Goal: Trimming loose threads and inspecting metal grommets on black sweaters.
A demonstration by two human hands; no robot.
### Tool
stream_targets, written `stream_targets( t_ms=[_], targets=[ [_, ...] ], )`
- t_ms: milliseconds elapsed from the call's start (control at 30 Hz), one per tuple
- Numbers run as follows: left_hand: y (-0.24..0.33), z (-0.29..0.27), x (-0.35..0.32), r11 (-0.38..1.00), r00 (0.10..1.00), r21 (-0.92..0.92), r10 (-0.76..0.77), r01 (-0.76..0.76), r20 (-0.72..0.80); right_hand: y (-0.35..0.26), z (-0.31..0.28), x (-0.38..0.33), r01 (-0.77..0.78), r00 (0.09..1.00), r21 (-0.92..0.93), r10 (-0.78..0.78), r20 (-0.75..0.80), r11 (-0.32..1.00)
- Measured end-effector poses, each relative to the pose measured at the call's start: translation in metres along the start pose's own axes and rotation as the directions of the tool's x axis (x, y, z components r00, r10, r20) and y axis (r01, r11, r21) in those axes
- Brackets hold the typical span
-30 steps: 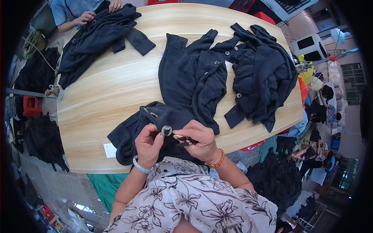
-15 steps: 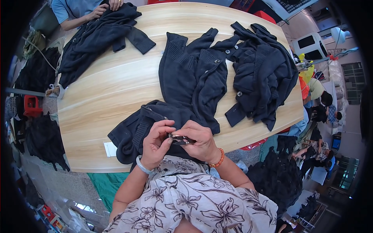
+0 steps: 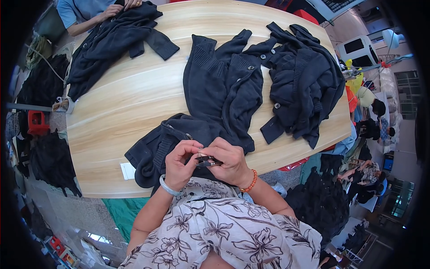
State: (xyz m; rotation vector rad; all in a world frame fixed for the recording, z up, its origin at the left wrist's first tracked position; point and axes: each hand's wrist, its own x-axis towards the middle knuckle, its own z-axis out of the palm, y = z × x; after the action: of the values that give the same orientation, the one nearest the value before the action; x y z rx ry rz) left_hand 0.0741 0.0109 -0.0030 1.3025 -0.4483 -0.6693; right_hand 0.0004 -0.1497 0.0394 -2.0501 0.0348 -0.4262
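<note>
Just over the near table edge my two hands meet. My right hand (image 3: 234, 162) is closed round small black thread snips (image 3: 208, 163), whose blades point toward the left hand. With fingertips pinched together, my left hand (image 3: 180, 167) holds something too small to make out. Beneath and beyond the hands lies a dark navy knitted cardigan (image 3: 208, 96) with ribbed edges and buttons; its near part bunches up against my body. To its right is a second dark cardigan (image 3: 307, 85), heaped and showing several buttons.
Across the wooden table (image 3: 121, 116), a person in a light blue top handles another dark cardigan (image 3: 114, 47). A white paper tag (image 3: 127, 171) lies near the front edge. Dark garments (image 3: 318, 204) are piled at right, and a red stool (image 3: 37, 122) stands at left.
My hands have shifted only slightly, and the snips' blades now show spread apart beside the left fingertips. The garments lie much as before.
</note>
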Motion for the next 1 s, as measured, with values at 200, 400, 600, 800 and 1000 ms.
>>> stream_targets(
  t_ms=[200,400,600,800,1000],
  targets=[
    [0.0,-0.004,-0.006,0.982,0.985,-0.177,-0.097,0.072,-0.14,-0.006,-0.023,0.005,-0.288,0.942,-0.048,0.292,0.165,0.956],
    [0.003,-0.008,-0.008,0.95,0.969,-0.269,-0.202,0.159,-0.142,-0.001,-0.022,-0.005,-0.15,0.94,-0.251,0.217,0.263,0.956],
    [0.004,-0.008,-0.008,0.96,0.977,-0.239,-0.179,0.147,-0.118,0.001,-0.015,-0.002,-0.086,0.938,-0.311,0.182,0.296,0.946],
    [0.009,-0.005,-0.007,0.915,0.955,-0.352,-0.262,0.199,-0.139,0.008,-0.008,-0.002,0.039,0.963,-0.329,0.052,0.263,0.944],
    [0.007,-0.006,-0.006,0.888,0.95,-0.406,-0.287,0.217,-0.119,0.012,-0.004,-0.001,0.1,0.965,-0.368,0.0,0.261,0.924]
  ],
)
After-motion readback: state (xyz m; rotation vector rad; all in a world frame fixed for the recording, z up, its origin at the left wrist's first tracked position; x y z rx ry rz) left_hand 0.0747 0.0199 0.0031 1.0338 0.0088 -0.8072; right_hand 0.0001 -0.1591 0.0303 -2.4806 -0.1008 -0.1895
